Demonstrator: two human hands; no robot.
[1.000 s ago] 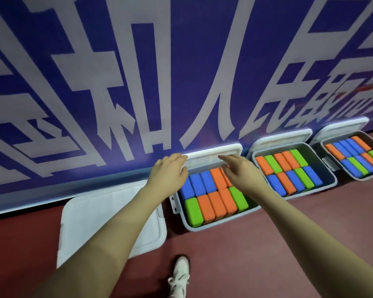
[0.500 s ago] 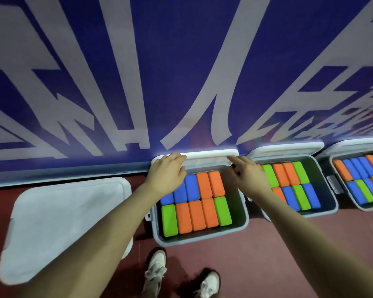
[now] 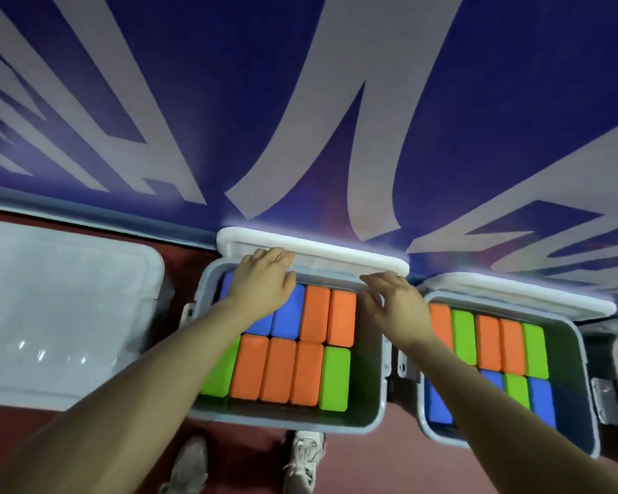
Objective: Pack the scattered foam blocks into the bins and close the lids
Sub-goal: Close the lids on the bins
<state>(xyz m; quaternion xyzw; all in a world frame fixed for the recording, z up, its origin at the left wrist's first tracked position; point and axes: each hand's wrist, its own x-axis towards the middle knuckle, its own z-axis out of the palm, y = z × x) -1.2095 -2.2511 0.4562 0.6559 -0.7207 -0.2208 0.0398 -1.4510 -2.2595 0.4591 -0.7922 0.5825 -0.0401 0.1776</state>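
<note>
Right now your middle bin [image 3: 293, 424] is grey, open, packed with foam blocks [image 3: 280, 369]: blue and orange in the row nearer the wall banner [image 3: 336, 101], green, three orange and green in the row nearer you. Its white lid [image 3: 318, 249] stands up behind the bin, leaning against that banner. Your left hand [image 3: 261, 283] lies over the bin's far-left corner, fingers straight and together, tips touching the lid's lower face; it grips nothing. Your right hand [image 3: 393, 304] is at the bin's far-right corner, fingers loosely spread, tips near the lid's right end; contact can't be told. The blocks sit below both hands, inside the bin, not held. Just right of the middle bin is a second bin [image 3: 585, 404], lid raised, holding orange, green and blue blocks. Left of the middle bin, a closed white lid [image 3: 61, 308] covers another one. Your shoes [image 3: 304, 458] show just below the middle bin on the red floor [image 3: 371, 472].
</note>
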